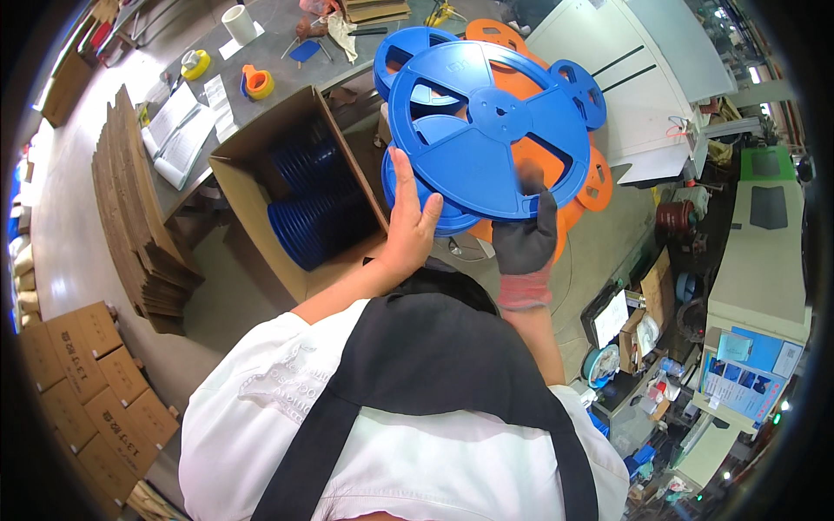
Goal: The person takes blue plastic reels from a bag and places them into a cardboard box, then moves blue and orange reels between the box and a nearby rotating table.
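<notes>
One blue disc point(499, 115), left hand point(408, 215) open at left rim, right hand point(526, 236) gripping near rim

stacked cartons point(97, 395), flattened cardboard point(139, 217) and machinery point(754, 260) mark a factory workshop.

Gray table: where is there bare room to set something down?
Mainly a small patch between the orange tape roll, the blue flat piece and the open cardboard box; a narrower one lies between the yellow tape roll and the orange one. Crowded: around the open notebook, paper strip and pale cloth.
</notes>
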Action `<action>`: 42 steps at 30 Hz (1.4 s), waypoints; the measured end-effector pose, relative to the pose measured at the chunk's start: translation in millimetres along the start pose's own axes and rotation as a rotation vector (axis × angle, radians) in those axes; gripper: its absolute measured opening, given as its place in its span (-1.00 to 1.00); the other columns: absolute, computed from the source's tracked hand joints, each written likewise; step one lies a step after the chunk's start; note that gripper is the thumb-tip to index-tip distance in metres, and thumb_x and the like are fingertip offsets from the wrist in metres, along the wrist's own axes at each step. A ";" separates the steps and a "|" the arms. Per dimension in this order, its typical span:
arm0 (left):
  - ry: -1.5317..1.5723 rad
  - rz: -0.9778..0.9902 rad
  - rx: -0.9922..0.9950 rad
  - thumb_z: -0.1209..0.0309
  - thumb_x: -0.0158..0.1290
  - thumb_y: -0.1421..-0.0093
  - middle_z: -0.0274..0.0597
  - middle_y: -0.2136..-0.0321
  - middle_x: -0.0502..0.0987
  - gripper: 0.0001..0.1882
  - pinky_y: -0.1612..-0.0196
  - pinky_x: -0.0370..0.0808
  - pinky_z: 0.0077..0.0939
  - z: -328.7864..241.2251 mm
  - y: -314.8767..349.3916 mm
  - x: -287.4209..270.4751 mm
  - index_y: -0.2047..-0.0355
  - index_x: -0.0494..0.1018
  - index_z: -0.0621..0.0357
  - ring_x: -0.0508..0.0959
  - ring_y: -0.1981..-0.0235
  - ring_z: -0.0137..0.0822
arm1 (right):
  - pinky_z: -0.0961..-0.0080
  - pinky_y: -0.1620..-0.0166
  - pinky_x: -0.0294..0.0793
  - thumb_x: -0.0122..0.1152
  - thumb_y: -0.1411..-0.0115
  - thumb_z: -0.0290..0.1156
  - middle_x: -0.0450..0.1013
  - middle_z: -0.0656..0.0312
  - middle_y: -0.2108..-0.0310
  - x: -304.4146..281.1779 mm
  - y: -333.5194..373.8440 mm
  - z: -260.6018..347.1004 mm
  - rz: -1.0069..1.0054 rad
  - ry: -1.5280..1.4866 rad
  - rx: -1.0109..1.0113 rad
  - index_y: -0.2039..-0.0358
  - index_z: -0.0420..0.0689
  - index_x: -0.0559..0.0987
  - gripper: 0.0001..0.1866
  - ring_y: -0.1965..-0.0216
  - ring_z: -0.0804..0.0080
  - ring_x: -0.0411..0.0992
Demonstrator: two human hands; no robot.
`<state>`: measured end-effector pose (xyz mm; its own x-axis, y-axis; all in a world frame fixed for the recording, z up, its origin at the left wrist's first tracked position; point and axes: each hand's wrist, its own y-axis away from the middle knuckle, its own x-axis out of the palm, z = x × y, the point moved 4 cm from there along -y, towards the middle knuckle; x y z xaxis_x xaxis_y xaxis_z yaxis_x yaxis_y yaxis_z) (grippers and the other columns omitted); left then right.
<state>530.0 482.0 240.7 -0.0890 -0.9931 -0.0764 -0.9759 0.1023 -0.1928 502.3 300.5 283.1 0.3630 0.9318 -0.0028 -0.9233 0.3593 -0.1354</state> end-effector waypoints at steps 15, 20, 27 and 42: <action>-0.471 0.256 0.211 0.41 0.19 -0.13 0.29 -0.37 -0.55 -0.18 -0.35 -0.22 0.15 -12.1 40.6 30.1 -0.37 0.08 -0.19 -0.49 -0.38 0.34 | 0.41 -0.22 0.29 -0.11 -0.43 -0.23 0.36 0.08 -0.10 21.4 3.0 -12.7 0.000 -0.848 0.332 -0.12 -0.29 0.32 -0.58 -0.10 0.35 0.35; -0.527 0.226 0.205 0.39 0.19 -0.12 0.33 -0.37 -0.50 -0.22 -0.34 -0.26 0.17 -9.2 42.1 21.8 -0.34 0.15 -0.24 -0.47 -0.38 0.35 | 0.27 -0.24 0.28 -0.04 -0.40 -0.27 0.35 0.03 -0.12 6.5 6.1 -28.6 0.035 -0.185 0.044 -0.11 -0.28 0.33 -0.60 -0.15 0.34 0.30; -0.497 0.082 0.170 0.47 0.13 -0.15 0.37 -0.37 -0.47 -0.27 -0.35 -0.23 0.14 1.7 32.9 -0.8 -0.33 0.19 -0.19 -0.42 -0.37 0.41 | 0.36 -0.17 0.34 0.10 -0.29 -0.44 0.40 0.04 -0.07 0.6 6.4 -32.9 -0.023 0.097 -0.049 -0.06 -0.26 0.36 -0.64 -0.07 0.35 0.37; -0.562 -0.254 0.159 0.32 0.00 -0.29 0.10 -0.41 -0.15 -0.39 -0.38 -0.26 0.04 -12.4 -17.8 -63.5 -0.33 0.13 0.07 -0.27 -0.43 0.15 | 0.23 -0.28 0.21 0.03 -0.32 -0.47 0.34 0.14 -0.14 9.8 16.0 -20.6 0.000 -1.005 0.383 -0.11 -0.22 0.41 -0.64 -0.19 0.24 0.30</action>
<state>550.5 542.6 261.1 0.3014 -0.8100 -0.5030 -0.9076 -0.0819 -0.4118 493.6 314.3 260.5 0.2552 0.4845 0.8368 -0.9645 0.1889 0.1848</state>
